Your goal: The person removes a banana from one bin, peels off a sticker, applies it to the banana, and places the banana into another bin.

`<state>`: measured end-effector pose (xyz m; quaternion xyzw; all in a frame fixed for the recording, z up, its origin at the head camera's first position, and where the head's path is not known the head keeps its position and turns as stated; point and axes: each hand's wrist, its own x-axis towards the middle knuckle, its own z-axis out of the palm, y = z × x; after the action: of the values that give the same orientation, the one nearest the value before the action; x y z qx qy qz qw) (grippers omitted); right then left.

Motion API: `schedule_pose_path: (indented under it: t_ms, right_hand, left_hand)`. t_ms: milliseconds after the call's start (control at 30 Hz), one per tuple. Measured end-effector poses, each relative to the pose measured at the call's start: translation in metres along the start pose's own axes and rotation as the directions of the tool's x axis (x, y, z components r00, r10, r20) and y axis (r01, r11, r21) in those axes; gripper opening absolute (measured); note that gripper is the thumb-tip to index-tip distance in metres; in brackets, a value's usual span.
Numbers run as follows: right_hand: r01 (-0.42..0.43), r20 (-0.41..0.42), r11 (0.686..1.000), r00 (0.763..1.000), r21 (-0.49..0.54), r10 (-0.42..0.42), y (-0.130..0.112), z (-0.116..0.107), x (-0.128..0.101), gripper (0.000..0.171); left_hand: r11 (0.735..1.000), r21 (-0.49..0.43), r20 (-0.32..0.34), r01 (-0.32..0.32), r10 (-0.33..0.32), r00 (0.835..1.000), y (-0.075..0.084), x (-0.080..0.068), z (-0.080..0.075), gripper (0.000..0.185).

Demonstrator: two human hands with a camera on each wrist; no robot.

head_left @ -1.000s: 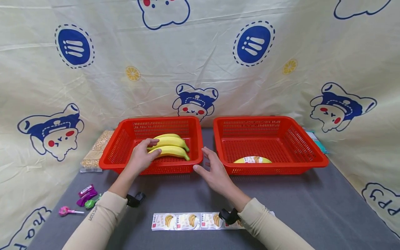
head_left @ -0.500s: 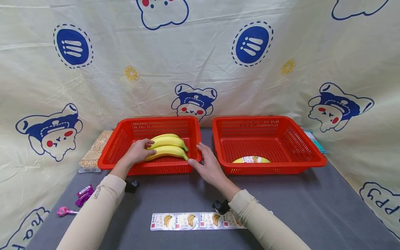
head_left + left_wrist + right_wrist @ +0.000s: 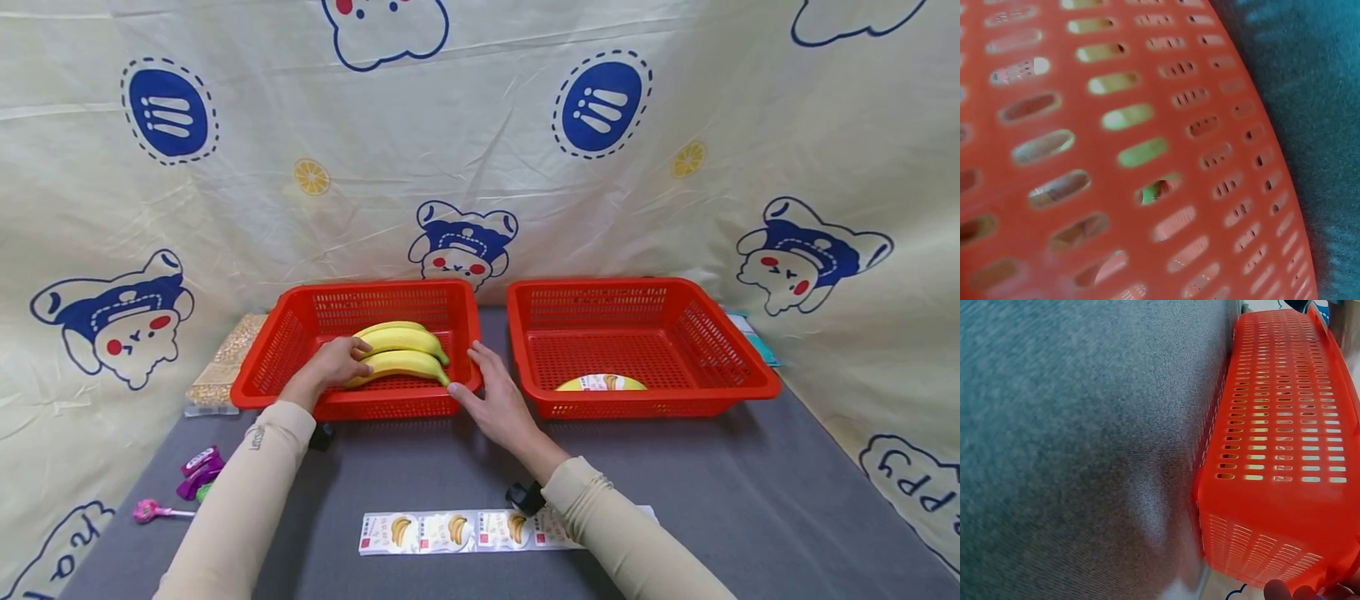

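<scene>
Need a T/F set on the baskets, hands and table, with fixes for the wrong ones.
1. The left hand reaches into the left basket, at the bananas. True.
2. A yellow item with a white label lies in the right basket. True.
3. The three bananas are in the right basket. False: they are in the left basket.
4. The right hand is at the left basket's near right corner. True.
5. Nothing lies in front of the baskets. False: a printed strip lies there on the table.

Free room above the bananas (image 3: 405, 339) — left basket (image 3: 397, 408) blocks sideways.
</scene>
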<state>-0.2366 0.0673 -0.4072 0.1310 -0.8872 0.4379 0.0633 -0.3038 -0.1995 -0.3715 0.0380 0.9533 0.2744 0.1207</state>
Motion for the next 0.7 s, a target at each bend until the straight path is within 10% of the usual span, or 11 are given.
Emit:
schedule_pose_path:
  t_ms: [700]
  right_hand:
    - [0.005,0.006,0.999,1.0,-0.033,-0.005,0.0,-0.002,0.0,0.072]
  left_hand:
    - [0.992,0.062,0.098,-0.112,0.105,0.99,0.001,0.012,0.01,0.052]
